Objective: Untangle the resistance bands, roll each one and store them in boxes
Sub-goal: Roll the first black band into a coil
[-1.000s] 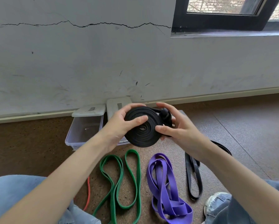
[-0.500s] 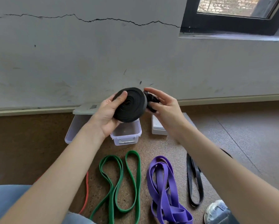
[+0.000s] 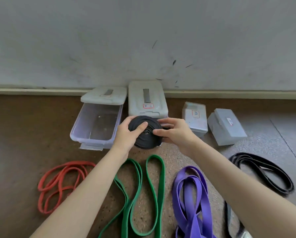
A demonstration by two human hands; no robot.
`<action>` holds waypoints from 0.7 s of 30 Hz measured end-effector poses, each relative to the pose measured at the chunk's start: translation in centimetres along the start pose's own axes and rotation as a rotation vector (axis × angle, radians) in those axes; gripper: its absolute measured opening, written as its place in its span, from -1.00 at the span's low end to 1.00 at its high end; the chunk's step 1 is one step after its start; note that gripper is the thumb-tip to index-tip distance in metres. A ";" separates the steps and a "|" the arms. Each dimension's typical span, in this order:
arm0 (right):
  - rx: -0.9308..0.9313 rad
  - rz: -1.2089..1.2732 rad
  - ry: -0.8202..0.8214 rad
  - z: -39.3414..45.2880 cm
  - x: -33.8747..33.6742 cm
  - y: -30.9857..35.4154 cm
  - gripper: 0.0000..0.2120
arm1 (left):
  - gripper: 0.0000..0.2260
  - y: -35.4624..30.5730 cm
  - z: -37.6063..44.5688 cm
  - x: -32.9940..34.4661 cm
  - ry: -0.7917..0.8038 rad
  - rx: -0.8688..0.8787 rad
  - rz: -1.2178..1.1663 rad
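A black resistance band rolled into a flat coil (image 3: pixel 146 137) is held between both hands, low over the floor. My left hand (image 3: pixel 128 134) grips its left side with the thumb across the top. My right hand (image 3: pixel 173 131) holds its right side, fingertips near the coil's centre. The coil hides the box beneath it, whose raised lid (image 3: pixel 147 98) leans on the wall behind. To the left stands an open clear box (image 3: pixel 95 127). Loose bands lie nearer me: red (image 3: pixel 58 184), green (image 3: pixel 143 194), purple (image 3: pixel 192 200) and black (image 3: pixel 264 170).
Two shut clear boxes (image 3: pixel 194 117) (image 3: pixel 227 127) stand to the right of the coil, near the wall's baseboard (image 3: pixel 40 91). Brown textured floor runs left of the open box and far right.
Both hands have lowered the coil from chest height down to just in front of the boxes, and it now lies flatter. My view has tipped down, and the window is out of sight.
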State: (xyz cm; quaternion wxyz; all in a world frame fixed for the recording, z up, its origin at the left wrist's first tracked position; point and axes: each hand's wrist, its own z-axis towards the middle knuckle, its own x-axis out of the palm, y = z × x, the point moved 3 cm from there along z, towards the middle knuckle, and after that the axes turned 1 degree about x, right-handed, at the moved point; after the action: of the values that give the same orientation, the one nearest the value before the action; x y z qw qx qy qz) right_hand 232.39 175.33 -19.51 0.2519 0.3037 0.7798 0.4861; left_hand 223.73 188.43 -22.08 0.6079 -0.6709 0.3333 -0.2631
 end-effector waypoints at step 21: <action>0.327 0.295 0.088 11.3 -1.0 -5.0 -0.70 | -0.67 8.5 4.2 -0.9 0.013 -0.448 -0.163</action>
State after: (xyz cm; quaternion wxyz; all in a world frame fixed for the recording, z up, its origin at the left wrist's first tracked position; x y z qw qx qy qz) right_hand 239.71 179.72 -28.50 0.0911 0.4297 0.8057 0.3974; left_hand 225.25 191.46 -30.99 0.4183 -0.8120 0.3321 -0.2351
